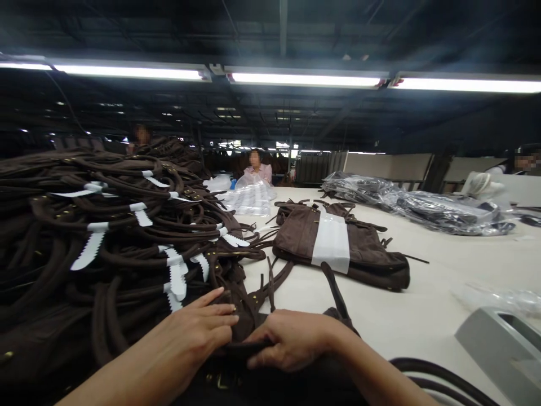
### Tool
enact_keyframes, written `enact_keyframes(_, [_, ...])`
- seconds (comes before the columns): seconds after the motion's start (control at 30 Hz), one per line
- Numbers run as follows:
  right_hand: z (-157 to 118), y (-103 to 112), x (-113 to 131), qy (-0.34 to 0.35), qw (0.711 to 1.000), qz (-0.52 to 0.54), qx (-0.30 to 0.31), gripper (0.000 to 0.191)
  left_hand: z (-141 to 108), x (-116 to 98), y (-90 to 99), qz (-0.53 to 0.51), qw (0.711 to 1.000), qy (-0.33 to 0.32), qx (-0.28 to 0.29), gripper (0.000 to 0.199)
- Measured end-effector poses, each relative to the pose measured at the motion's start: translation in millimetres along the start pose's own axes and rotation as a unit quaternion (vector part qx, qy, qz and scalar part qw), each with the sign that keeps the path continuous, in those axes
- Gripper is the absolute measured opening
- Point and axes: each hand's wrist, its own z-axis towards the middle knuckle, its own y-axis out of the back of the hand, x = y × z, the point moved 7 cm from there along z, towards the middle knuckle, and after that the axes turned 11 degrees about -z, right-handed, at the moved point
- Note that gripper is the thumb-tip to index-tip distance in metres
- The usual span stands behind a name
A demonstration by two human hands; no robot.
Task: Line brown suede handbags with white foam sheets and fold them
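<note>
Directly in front of me lies a dark brown handbag (228, 361), its brass buckle showing near the lower edge of the view. My right hand (291, 338) is closed around a dark strap or edge of this bag, thumb below and fingers above. Stretched out and fairly flat, the fingers of my left hand (203, 327) rest on the bag's brown material just left of the right hand. Close on the left rises a pile of brown handbags (139, 242), with looped handles and white paper tags (91, 245). My forearms hide part of the front bag.
Beyond my right hand, another brown bag with a white paper band (332, 239) lies on the pale table (448, 270). Plastic-wrapped bags (448, 211) are at the far right. A grey plastic box (499, 349) stands near right. A person in pink (264, 171) is across the table.
</note>
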Motion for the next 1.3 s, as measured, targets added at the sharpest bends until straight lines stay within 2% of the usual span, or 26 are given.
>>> enact_keyframes(0.07, [5.5, -2.4, -13.0, -0.033, 0.998, 0.053, 0.016, 0.019, 0.5, 7.3, -0.3, 0.010, 0.999, 0.040, 0.027, 0.015])
enact_keyframes(0.2, [5.6, -3.2, -48.2, -0.135, 0.977, 0.163, 0.026, 0.027, 6.3, 25.6, 7.2, 0.010, 0.987, 0.153, 0.054, 0.015])
enact_keyframes(0.27, [-1.3, -2.0, -65.1, -0.178, 0.964, 0.197, 0.017, 0.027, 8.8, 36.3, 6.9, 0.004, 0.980, 0.187, 0.060, 0.021])
enact_keyframes(0.37, [-14.8, -0.1, -86.0, -0.195, 0.955, 0.225, -0.009, 0.028, 10.5, 56.8, 0.9, 0.003, 0.973, 0.227, 0.042, 0.029])
enact_keyframes(0.43, [-22.3, 0.6, -98.9, -0.199, 0.955, 0.217, -0.040, 0.031, 9.9, 72.5, -6.4, -0.024, 0.964, 0.263, 0.020, 0.031])
enact_keyframes(0.53, [-30.1, -3.0, -114.2, -0.239, 0.954, 0.162, -0.087, 0.037, 7.3, 93.5, -22.5, -0.131, 0.934, 0.332, 0.007, 0.037])
enact_keyframes(0.63, [-34.6, -7.7, -111.0, -0.249, 0.953, 0.108, -0.135, 0.042, 5.0, 105.2, -35.4, -0.211, 0.899, 0.385, 0.014, 0.044])
enact_keyframes(0.8, [-50.8, -4.8, -90.5, -0.244, 0.948, -0.030, -0.202, 0.045, 1.7, 109.4, -42.9, -0.235, 0.879, 0.412, 0.044, 0.041])
enact_keyframes(0.93, [-64.3, 5.5, -94.1, -0.251, 0.930, -0.086, -0.253, 0.040, 1.1, 110.1, -36.2, -0.196, 0.905, 0.378, 0.021, 0.035])
enact_keyframes(0.97, [-65.8, 8.3, -98.1, -0.253, 0.927, -0.089, -0.262, 0.039, 0.6, 110.3, -36.6, -0.194, 0.907, 0.373, 0.029, 0.035])
enact_keyframes(1.03, [-65.2, 10.5, -109.2, -0.264, 0.929, -0.068, -0.250, 0.038, -1.0, 111.2, -41.1, -0.204, 0.901, 0.377, 0.073, 0.036])
enact_keyframes(1.13, [-61.1, 9.0, -125.1, -0.296, 0.934, -0.025, -0.200, 0.037, -1.3, 113.4, -45.7, -0.215, 0.885, 0.395, 0.121, 0.039])
enact_keyframes(1.3, [-60.5, 10.6, -136.8, -0.322, 0.930, -0.007, -0.176, 0.042, 1.8, 120.2, -45.9, -0.234, 0.870, 0.425, 0.090, 0.042])
